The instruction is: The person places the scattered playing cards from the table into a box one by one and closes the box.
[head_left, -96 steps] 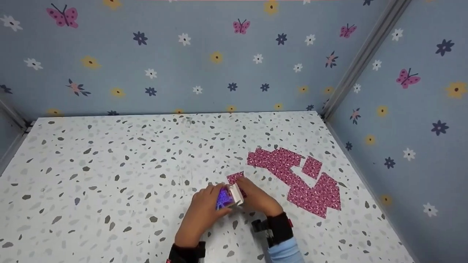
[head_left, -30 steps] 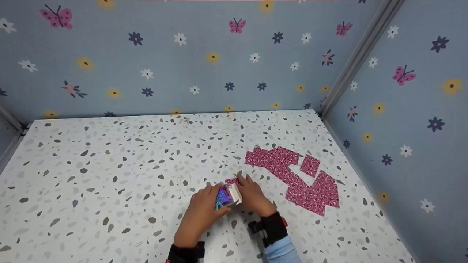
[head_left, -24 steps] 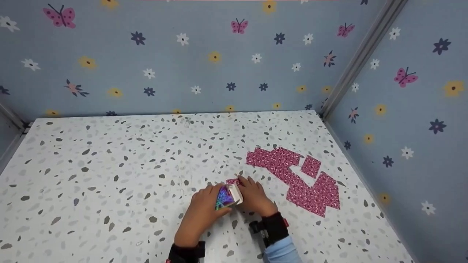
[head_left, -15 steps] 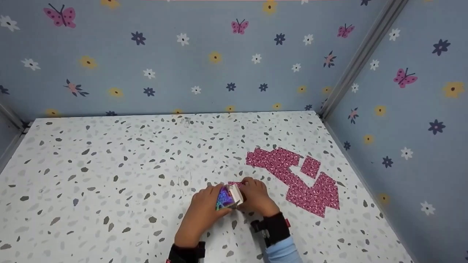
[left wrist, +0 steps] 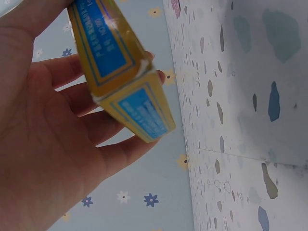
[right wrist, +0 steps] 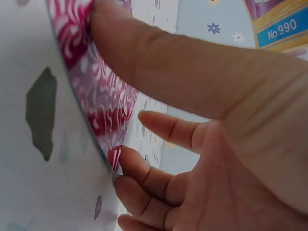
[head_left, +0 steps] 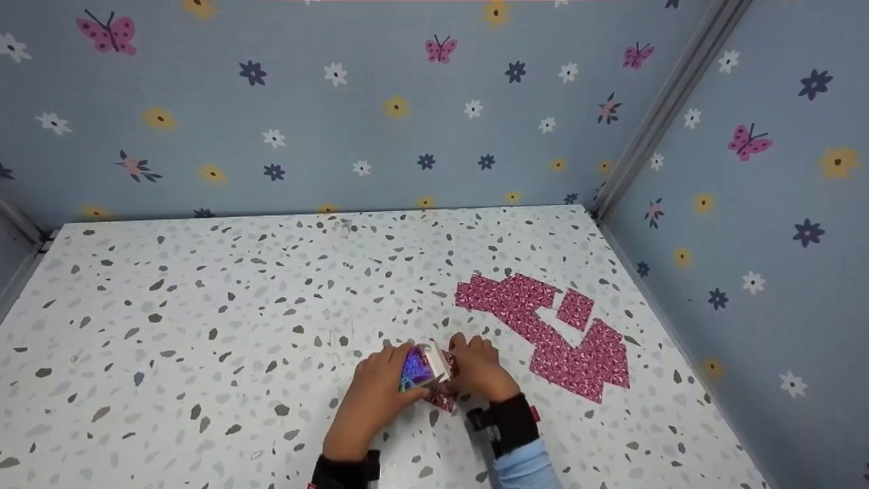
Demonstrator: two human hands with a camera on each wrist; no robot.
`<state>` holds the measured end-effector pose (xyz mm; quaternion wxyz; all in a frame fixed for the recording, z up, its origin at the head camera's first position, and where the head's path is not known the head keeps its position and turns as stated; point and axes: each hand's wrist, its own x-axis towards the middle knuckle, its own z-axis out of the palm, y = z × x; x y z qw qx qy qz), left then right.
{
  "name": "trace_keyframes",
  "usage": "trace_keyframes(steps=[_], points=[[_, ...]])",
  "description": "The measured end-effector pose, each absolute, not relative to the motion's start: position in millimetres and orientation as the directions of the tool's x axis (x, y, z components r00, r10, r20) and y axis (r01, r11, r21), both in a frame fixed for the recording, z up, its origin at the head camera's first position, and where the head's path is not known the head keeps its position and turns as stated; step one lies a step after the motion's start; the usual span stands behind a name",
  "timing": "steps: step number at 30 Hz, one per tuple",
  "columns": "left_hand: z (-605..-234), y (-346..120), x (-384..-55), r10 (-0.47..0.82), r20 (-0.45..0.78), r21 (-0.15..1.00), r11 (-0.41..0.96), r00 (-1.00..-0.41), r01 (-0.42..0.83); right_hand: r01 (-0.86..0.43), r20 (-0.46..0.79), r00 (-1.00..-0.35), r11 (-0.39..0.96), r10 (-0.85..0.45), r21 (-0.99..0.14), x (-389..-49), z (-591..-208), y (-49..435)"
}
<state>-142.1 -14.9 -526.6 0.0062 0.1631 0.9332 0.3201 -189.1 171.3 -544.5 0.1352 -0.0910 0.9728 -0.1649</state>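
In the head view my left hand [head_left: 377, 384] grips a small card box [head_left: 415, 371] with a shiny purple face, its white open flap facing right. The left wrist view shows the same box's yellow and blue sides [left wrist: 108, 48], with fingers wrapped behind it. Right beside the flap, my right hand [head_left: 481, 367] pinches a red-and-white patterned playing card [head_left: 442, 399], partly covered by the hand. Up close in the right wrist view, the thumb presses on the card's face [right wrist: 103, 91] while the fingertips meet its lower edge.
Several more playing cards [head_left: 584, 363] with the same pink-red backs lie spread and overlapping on the speckled table [head_left: 204, 305], to the right of my hands. A flower-print wall [head_left: 305, 102] closes off the back, another panel [head_left: 760, 224] the right side.
The right hand's card stuck out beyond the fingers before; now it shows on the near side, below the box's flap. My right fingers have drawn back slightly. The left hand and box stay put.
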Motion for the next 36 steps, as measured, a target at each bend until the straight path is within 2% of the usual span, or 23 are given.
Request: trace_keyframes(steps=[6, 12, 17, 29, 36], points=[[-526.8, -16.6, -141.4, 0.307, 0.105, 0.602, 0.738, -0.946, 0.306, -0.15, -0.214, -0.947, 0.92, -0.239, -0.362, -187.6, -543.4, 172.3], [-526.7, -16.5, -140.6, 0.305, 0.113, 0.602, 0.736, -0.946, 0.309, -0.229, -0.124, -0.938, 0.849, -0.322, -0.476, -187.1, -540.2, 177.3], [-527.2, -16.0, -141.2, 0.303, 0.129, 0.601, 0.733, -0.944, 0.317, -0.22, -0.121, -0.929, 0.785, -0.349, -0.579, -188.7, -534.8, 184.7], [-525.3, -13.7, -141.5, 0.313, 0.095, 0.603, 0.738, -0.945, 0.304, -0.13, -0.106, -0.954, 0.705, -0.281, -0.698, -189.3, -516.6, 209.3], [-525.1, -13.2, -141.9, 0.311, 0.082, 0.608, 0.737, -0.947, 0.295, -0.109, -0.009, -0.981, 0.589, -0.194, -0.801, -184.2, -504.2, 215.0]])
